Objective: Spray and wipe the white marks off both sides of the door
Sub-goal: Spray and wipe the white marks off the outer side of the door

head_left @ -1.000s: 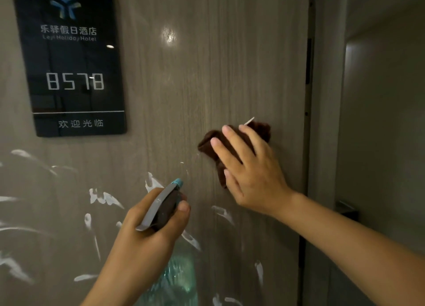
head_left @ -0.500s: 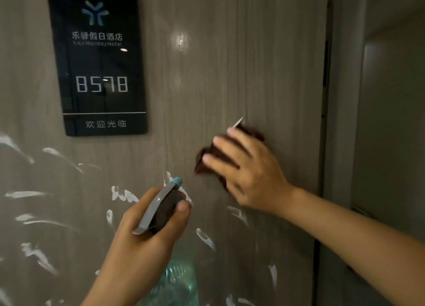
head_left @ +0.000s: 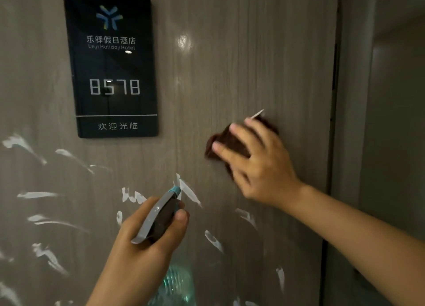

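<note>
Cloth under right hand has slid left.

White marks streak grey door; brown cloth pressed flat.

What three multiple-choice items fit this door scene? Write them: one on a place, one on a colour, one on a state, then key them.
1. Where is the cloth?
A. Right of the number plate
B. On the plate
C. On the floor

2. What colour is the cloth?
A. White
B. Dark brown
C. Yellow

3. What is the left hand doing?
A. Hanging idle
B. Pressing the door flat
C. Gripping the spray bottle

Key: 1 A, the right hand presses it on the door right of the number plate. 2 B, dark brown shows between the fingers. 3 C, its fingers curl round the spray bottle, whose nozzle faces the white marks.
</note>
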### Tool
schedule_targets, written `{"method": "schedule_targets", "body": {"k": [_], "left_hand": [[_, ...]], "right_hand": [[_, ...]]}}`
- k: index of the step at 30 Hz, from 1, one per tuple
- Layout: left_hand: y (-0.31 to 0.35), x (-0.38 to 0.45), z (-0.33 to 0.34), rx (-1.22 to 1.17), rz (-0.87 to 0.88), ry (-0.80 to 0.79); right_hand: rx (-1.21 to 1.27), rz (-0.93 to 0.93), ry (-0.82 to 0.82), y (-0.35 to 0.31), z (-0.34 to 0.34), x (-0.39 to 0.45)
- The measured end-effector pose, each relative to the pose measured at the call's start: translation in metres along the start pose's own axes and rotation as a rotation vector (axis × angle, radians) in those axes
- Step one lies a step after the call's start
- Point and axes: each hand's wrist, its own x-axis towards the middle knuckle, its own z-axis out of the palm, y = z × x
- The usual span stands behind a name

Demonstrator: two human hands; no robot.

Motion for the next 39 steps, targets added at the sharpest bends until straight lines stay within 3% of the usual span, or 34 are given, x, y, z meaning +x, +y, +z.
{"method": "schedule_targets", "body": {"k": [3,4,5,8,10,12,15,17,21,25,30,34,39], "left_hand": [[-0.001,0.001,-0.001,-0.002,0.0,0.0],[-0.001,0.001,-0.001,-0.002,0.0,0.001],[0.0,0.001,-0.001,-0.006,-0.004,0.001],[0.0,0.001,0.0,-0.021,-0.003,0.003],[0.0,0.0,0.001,-0.021,-0.002,-0.01],[-0.001,-0.001,0.0,-0.014,-0.004,-0.017],[0.0,-0.002,-0.002,-0.021,-0.038,-0.015],[-0.002,-0.002,-0.001,-0.023,-0.054,-0.003],[-0.003,-0.001,0.004,-0.022,-0.076,-0.029],[-0.001,-0.003,0.013,-0.022,-0.028,-0.073],[0.005,-0.001,0.031,-0.065,-0.02,-0.145],[0.006,0.002,0.047,-0.082,-0.01,-0.208],[0.014,0.006,0.067,-0.137,0.025,-0.21]], "right_hand": [[-0.019,0.338,0.098,0.007,-0.003,0.014],[-0.013,0.371,0.109,-0.001,0.0,0.013],[-0.005,0.325,0.091,-0.01,0.004,0.007],[0.013,-0.042,-0.052,-0.026,0.01,-0.021],[0.001,-0.125,-0.081,-0.015,0.005,-0.024],[-0.018,0.021,-0.007,0.0,0.0,-0.012],[-0.049,0.445,0.128,0.005,-0.004,0.005],[-0.057,0.566,0.087,-0.011,-0.002,0.006],[0.008,0.373,-0.223,-0.024,-0.013,-0.011],[0.069,0.206,-0.391,0.004,-0.035,-0.017],[0.319,0.236,-0.303,0.028,-0.043,-0.025],[0.322,0.248,-0.163,0.028,-0.035,-0.028],[0.338,0.349,-0.155,0.011,-0.036,-0.024]]}}
